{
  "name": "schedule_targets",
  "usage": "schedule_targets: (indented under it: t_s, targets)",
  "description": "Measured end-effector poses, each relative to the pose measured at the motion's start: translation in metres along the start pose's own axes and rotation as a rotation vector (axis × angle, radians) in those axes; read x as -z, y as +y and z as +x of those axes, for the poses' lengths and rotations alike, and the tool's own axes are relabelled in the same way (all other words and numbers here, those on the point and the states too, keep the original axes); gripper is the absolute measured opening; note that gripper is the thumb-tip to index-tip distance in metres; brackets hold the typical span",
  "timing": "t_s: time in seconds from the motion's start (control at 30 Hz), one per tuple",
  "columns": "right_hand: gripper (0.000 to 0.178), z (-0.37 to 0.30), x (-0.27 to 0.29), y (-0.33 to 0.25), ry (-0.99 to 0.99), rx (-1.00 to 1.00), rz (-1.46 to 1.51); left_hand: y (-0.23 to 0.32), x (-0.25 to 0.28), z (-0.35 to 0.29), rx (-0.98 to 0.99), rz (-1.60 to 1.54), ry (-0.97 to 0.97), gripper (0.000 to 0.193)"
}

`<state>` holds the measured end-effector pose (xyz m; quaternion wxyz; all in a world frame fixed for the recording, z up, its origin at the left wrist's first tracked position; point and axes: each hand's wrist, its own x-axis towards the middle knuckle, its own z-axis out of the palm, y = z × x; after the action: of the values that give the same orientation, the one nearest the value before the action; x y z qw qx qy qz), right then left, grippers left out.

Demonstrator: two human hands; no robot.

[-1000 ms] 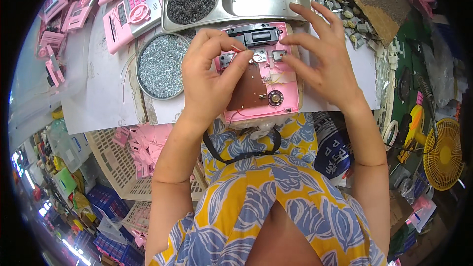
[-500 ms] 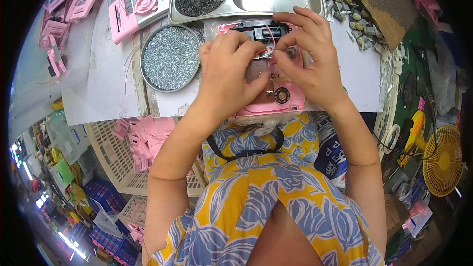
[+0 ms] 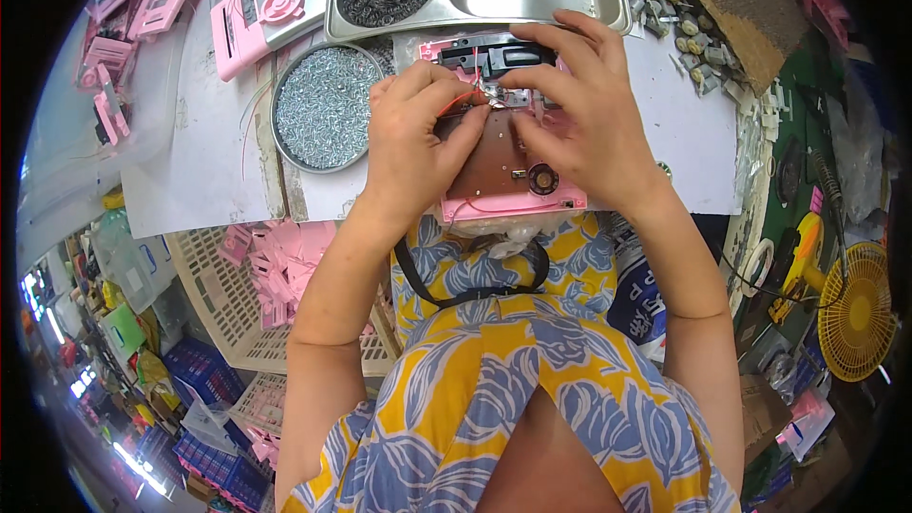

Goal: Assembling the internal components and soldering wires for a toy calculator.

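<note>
A pink plastic panel [image 3: 513, 208] lies in front of me with parts fitted in it. It carries a brown circuit board [image 3: 489, 160], a round black disc like a small speaker [image 3: 542, 179] and a black plastic mechanism [image 3: 518, 58]. My left hand [image 3: 414, 128] is at the board's left edge, its thumb and forefinger pinched on a red wire [image 3: 460, 103]. My right hand [image 3: 591, 114] hovers over the panel's right side, fingers spread and thumb apart from the forefinger. Its thumb tip is by the board's upper right edge. The fingers partly hide the wire ends.
A round dish of small silvery screws [image 3: 325, 109] stands left. Behind is a metal tray [image 3: 465, 19] with dark springs. Pink keypad boxes [image 3: 275, 9] lie far left, small motor-like parts [image 3: 698, 47] far right. A cream basket [image 3: 223, 313] of pink pieces stands below the table.
My right thumb and forefinger have parted from their pinch at the wires. My left hand has shifted left and slightly nearer, with the red wire. More of the brown board shows over the panel.
</note>
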<state>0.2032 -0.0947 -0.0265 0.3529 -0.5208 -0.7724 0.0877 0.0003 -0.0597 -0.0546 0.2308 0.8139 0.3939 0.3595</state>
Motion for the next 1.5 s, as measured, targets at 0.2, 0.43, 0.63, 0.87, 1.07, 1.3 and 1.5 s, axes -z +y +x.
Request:
schedule_targets:
  t_s: [0.2,0.43,0.63,0.87,1.07,1.3,1.5]
  targets:
    - [0.013,0.007,-0.013,0.004,0.084,0.086,-0.025,0.005,-0.005,0.008,0.079,-0.122,0.082,0.011]
    - [0.011,-0.021,-0.017,0.021,0.197,-0.060,0.343,-0.004,-0.012,-0.009,0.070,0.319,0.218,0.052]
    - [0.015,-0.031,-0.002,0.026,0.303,0.016,0.221,0.014,-0.022,0.010,0.015,0.399,0.213,0.064]
    - [0.020,-0.009,-0.020,-0.003,0.206,-0.038,-0.096,0.000,-0.018,0.008,-0.012,0.198,0.219,0.064]
    - [0.014,-0.024,-0.016,0.010,0.267,-0.123,-0.001,-0.020,-0.010,0.004,0.055,0.148,0.147,0.062]
    - [0.012,-0.027,-0.003,0.000,0.228,-0.179,0.220,0.012,-0.002,0.005,-0.038,0.124,0.328,0.049]
    - [0.012,-0.024,0.003,0.004,0.216,-0.136,0.261,0.037,-0.007,0.011,0.356,-0.566,-0.286,0.026]
